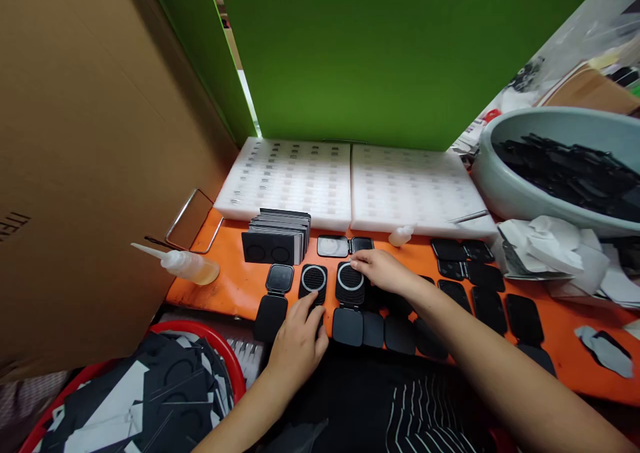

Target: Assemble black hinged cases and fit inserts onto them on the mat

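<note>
My left hand (300, 333) has its fingers bent over the lower part of a black hinged piece with a pale ring (313, 278); what its fingertips grip, if anything, is hidden. My right hand (376, 270) has its fingers together at the upper right edge of a second ringed black piece (351, 277). Left of them lies an unfolded black piece (280, 278) without a ring. Behind stands a stack of dark cards (276, 245), beside an open piece with a pale face (333, 246). More black pieces (489, 309) lie to the right on the orange table (235, 293).
Two white foam trays (285, 179) (410, 189) stand at the back before a green panel (350, 53). A glue bottle (193, 267) lies left, a small bottle (400, 236) centre. A red basin (227, 346) holds scraps; a pale basin (515, 186) holds black parts.
</note>
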Tool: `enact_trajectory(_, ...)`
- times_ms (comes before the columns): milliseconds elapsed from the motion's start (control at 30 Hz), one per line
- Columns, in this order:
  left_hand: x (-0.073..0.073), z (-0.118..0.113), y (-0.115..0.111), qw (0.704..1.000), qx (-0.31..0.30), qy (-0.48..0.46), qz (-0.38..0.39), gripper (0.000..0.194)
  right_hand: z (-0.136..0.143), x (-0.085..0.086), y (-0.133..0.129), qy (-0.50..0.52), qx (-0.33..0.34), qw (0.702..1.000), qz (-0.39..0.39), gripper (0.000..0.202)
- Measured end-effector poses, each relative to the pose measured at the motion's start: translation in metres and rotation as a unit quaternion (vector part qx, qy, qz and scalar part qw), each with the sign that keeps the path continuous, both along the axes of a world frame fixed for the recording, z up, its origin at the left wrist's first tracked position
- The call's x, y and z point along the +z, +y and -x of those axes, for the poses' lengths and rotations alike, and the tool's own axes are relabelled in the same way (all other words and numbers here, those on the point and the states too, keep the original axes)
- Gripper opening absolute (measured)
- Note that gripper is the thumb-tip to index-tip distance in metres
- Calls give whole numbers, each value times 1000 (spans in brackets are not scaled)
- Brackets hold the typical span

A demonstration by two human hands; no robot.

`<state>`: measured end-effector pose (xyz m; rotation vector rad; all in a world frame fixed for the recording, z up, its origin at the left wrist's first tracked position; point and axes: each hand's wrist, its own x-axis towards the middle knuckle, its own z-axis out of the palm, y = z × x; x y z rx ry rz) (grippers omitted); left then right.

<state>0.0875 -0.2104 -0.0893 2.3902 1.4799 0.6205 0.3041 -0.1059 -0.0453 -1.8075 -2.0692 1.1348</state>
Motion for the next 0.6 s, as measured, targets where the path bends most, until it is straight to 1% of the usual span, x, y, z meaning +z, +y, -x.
enact_trajectory(100,-3,0,3,999,22,9,-27,27,9,-8,-2,-13,12,1000,14,23)
enact_trajectory(167,-4,0,5,999,24,13,-34,26,15,-13,-2,-20,15,1000,12,22)
enact_trajectory(300,-2,1,8,999,10,12,-38,24,22,-18,2,-65,11,997,-38,17)
enact_trajectory(467,-3,5,8,999,-12,10,-41,23,25,-16,-1,-110,9,991,-71,19)
enact_trajectory(533,-2,6,7,999,-15,13,-39,24,25,-13,-4,-108,2,989,-101,19)
enact_trajectory(600,3,7,6,999,-18,12,-47,26,26,-6,-6,-90,-3,985,-144,19)
